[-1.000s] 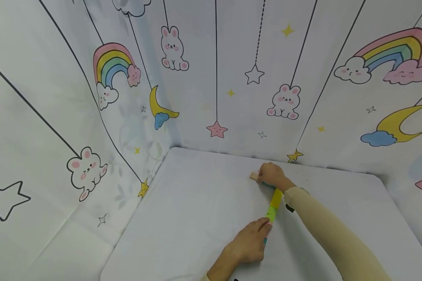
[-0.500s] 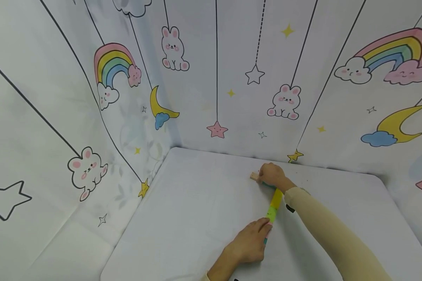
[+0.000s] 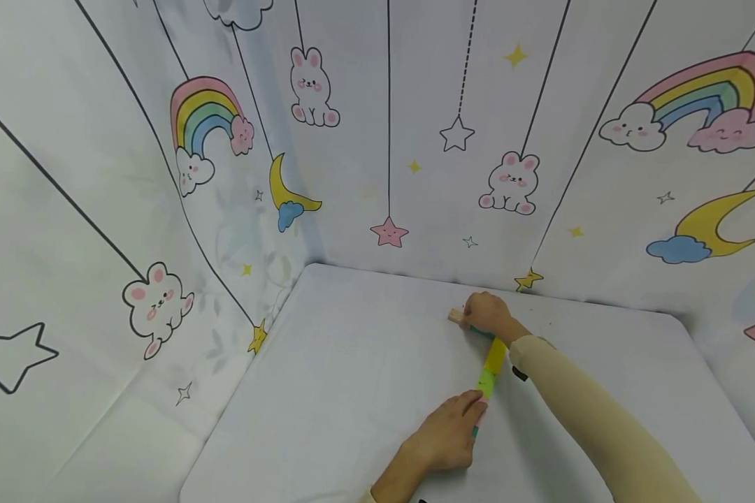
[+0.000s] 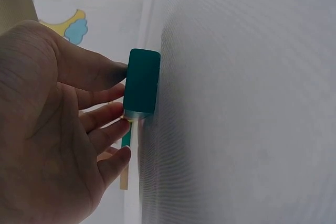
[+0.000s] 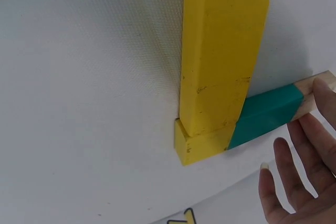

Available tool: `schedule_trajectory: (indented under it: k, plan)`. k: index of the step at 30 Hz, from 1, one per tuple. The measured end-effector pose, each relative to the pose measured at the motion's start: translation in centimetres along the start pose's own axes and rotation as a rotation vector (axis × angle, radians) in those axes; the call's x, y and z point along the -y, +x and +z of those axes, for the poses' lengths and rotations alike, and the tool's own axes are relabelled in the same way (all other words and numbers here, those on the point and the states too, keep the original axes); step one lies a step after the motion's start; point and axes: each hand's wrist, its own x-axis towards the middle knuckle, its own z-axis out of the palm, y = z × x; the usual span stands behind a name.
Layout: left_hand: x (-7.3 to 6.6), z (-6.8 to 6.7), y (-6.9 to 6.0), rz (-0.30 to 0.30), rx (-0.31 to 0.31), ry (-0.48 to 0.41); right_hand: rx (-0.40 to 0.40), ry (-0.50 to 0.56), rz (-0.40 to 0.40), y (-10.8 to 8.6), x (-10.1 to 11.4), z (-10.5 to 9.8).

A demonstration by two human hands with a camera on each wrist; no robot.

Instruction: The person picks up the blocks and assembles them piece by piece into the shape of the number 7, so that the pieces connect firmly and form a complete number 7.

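Observation:
A line of coloured wooden blocks lies on the white table [image 3: 327,377]: a long yellow block [image 3: 494,355], a lime green block [image 3: 486,382], a partly covered pink one and a teal block [image 4: 142,80] at the near end. My left hand [image 3: 445,434] holds this near end, thumb and fingertips against the blocks. At the far end a short row crosses at an angle: a yellow block [image 5: 209,146], a teal block [image 5: 269,114] and a plain wood block [image 5: 310,94]. My right hand [image 3: 488,313] pinches the plain wood block between thumb and fingers.
A white cloth backdrop [image 3: 352,175] with drawn rabbits, stars, moons and rainbows rises behind and left of the table. The table's far edge [image 3: 409,276] runs just behind my right hand. A dark band [image 3: 519,373] shows below the right sleeve [image 3: 591,412].

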Motion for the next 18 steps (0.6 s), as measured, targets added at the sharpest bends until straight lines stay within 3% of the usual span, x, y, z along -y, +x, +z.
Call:
schedule_trajectory:
  k: [7, 18]
  plan:
    - [-0.2, -0.1, -0.2, 0.003, -0.026, -0.007, -0.019, -0.009, -0.022, -0.1, -0.3, 0.3]
    - [-0.3, -0.4, -0.2, -0.01, -0.005, -0.023, -0.066, 0.058, 0.017, -0.8, -1.7, 0.2]
